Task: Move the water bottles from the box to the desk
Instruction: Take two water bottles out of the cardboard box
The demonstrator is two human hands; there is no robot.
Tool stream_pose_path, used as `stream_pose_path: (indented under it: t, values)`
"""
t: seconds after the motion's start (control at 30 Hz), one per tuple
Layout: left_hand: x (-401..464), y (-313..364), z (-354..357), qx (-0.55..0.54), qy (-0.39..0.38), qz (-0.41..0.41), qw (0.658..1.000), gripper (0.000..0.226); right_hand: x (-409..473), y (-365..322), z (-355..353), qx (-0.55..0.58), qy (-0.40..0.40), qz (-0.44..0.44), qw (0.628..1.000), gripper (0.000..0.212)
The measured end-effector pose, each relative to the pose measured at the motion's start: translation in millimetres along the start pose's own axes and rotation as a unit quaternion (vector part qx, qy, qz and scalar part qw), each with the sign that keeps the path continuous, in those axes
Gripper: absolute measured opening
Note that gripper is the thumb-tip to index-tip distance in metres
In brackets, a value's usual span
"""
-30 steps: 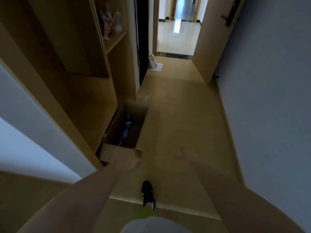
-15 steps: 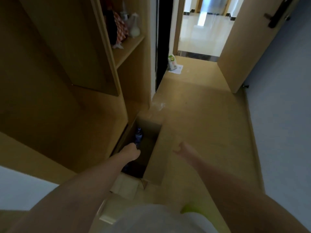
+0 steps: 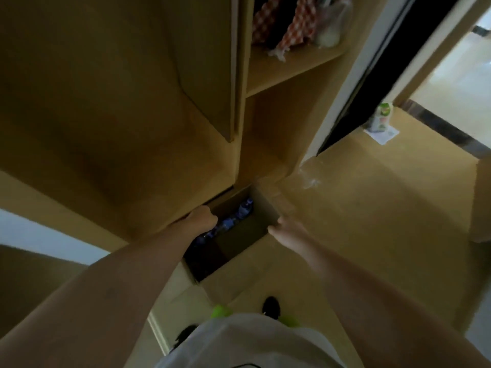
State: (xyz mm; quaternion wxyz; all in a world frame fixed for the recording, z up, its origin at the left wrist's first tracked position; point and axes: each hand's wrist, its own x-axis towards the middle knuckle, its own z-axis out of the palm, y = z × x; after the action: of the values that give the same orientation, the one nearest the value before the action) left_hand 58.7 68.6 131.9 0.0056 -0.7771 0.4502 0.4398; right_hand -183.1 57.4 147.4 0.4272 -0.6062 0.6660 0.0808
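Note:
An open cardboard box (image 3: 265, 209) stands on the floor against the foot of a wooden cabinet. Several water bottles (image 3: 243, 211) with blue labels lie in a row along its left inner side; the nearer ones are lost in shadow. My left hand (image 3: 202, 218) is at the box's left rim, right above the bottles. Its fingers curl downward out of sight, so I cannot tell whether it holds anything. My right hand (image 3: 285, 229) reaches to the box's right wall with straight fingers and holds nothing. No desk is in view.
The wooden cabinet (image 3: 132, 128) rises on the left, its shelf (image 3: 289, 65) holding a checked cloth and a pale bottle. A green-and-white carton (image 3: 381, 119) stands on a paper by the doorway. A door edge (image 3: 482, 203) is at right. My black shoe (image 3: 271, 306) is just behind the box.
I have stepped closer and bent over the box. My left hand went from above the box to its left rim, and my right hand came in to the right wall.

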Motion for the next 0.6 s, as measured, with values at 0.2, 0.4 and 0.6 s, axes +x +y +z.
stream_pose_path:
  t: [0.2,0.4,0.6]
  values:
    - [-4,3,-1,-0.097,0.032,-0.085,0.991,0.027,43,-2,-32,-0.126,-0.073,-0.039,0.989,0.040]
    - [-13,-29,1,-0.147,0.085,-0.165,0.972,0.020,63,-34,-10,-0.194,-0.120,-0.100,0.968,0.056]
    - [-5,-60,30,-0.205,0.057,-0.193,0.958,0.019,76,-60,8,-0.239,-0.142,-0.141,0.950,0.050]
